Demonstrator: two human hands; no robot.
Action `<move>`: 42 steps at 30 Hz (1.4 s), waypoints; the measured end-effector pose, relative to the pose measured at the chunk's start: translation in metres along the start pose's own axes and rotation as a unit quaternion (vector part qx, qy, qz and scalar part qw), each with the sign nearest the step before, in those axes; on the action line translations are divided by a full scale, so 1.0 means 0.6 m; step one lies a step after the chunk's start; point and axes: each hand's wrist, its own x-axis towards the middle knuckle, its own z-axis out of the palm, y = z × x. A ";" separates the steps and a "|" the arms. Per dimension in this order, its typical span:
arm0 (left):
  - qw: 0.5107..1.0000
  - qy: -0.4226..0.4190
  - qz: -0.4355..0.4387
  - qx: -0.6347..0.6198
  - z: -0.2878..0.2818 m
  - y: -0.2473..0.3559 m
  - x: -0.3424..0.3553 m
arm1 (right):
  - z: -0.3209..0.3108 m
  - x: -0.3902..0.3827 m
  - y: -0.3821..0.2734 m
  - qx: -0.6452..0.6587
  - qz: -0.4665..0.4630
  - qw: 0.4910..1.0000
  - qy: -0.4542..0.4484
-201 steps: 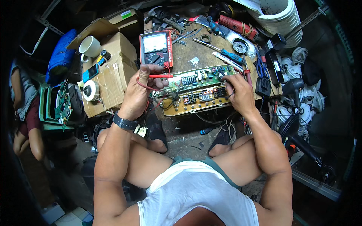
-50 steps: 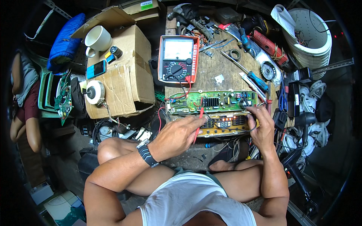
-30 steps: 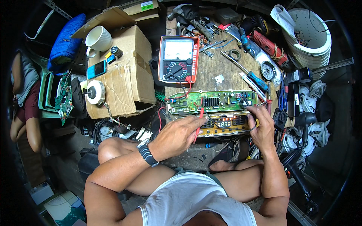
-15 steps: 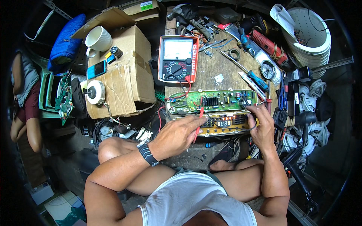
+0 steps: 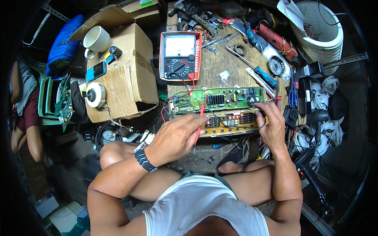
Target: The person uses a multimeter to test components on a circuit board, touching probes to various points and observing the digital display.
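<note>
My left hand (image 5: pixel 175 135) is closed on a red probe (image 5: pixel 202 110), angled up toward the green circuit board (image 5: pixel 232 103). My right hand (image 5: pixel 271 126) is closed on a black probe (image 5: pixel 254 103) at that board's right end; its tip is too small to make out. Just below lies a brown display board (image 5: pixel 224 132) with lit red indicators and a digit display, crossed by a black lead. An analog multimeter (image 5: pixel 180 57) in a red-edged box sits behind the boards, its leads running down toward them.
A cardboard box (image 5: pixel 118 90) carries a mug, phone and small motor. Screwdrivers (image 5: pixel 264 76), a red grinder (image 5: pixel 277 41) and white buckets (image 5: pixel 317 43) crowd the back right. A black arm (image 5: pixel 315 185) stands at right. Another person (image 5: pixel 25 110) is at far left.
Since the oldest frame, my left hand and red probe have come down onto the boards, and red indicators have lit. Over the last second both hands stay put; the view has shifted slightly.
</note>
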 end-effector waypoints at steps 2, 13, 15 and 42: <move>1.000 -0.006 0.000 0.008 -0.003 0.007 0.003 | -0.003 -0.003 0.001 -0.001 -0.001 1.000 0.005; 1.000 -0.011 -0.009 0.019 -0.001 0.003 0.002 | 0.001 0.000 -0.001 0.002 -0.010 1.000 0.002; 1.000 -0.013 -0.011 0.018 -0.001 0.003 0.002 | 0.001 0.001 -0.001 -0.001 -0.013 1.000 0.006; 1.000 -0.018 -0.019 0.010 -0.001 0.003 0.001 | 0.011 0.009 -0.009 0.011 -0.029 1.000 -0.001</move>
